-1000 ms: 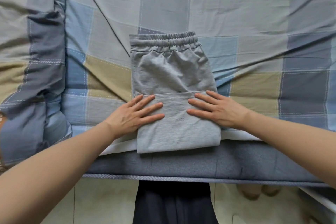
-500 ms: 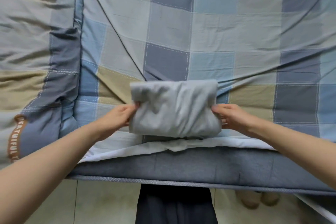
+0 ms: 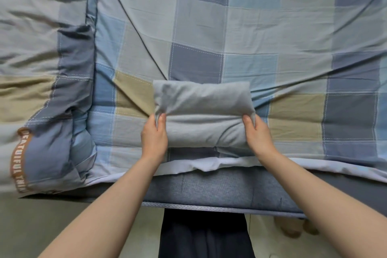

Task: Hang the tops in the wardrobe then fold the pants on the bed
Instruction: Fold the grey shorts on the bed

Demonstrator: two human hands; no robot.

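Both grips pinch pants (image 3: 204, 115) ends: left hand (image 3: 154, 138), right hand (image 3: 258, 135) | long axis left-right on bed (image 3: 272, 27)

I have just the one view, from the head camera: it looks steeply down and forward from above and behind both hands, near enough that my forearms fill the lower frame, with the bed edge (image 3: 209, 190) running beneath the wrists and floor below.
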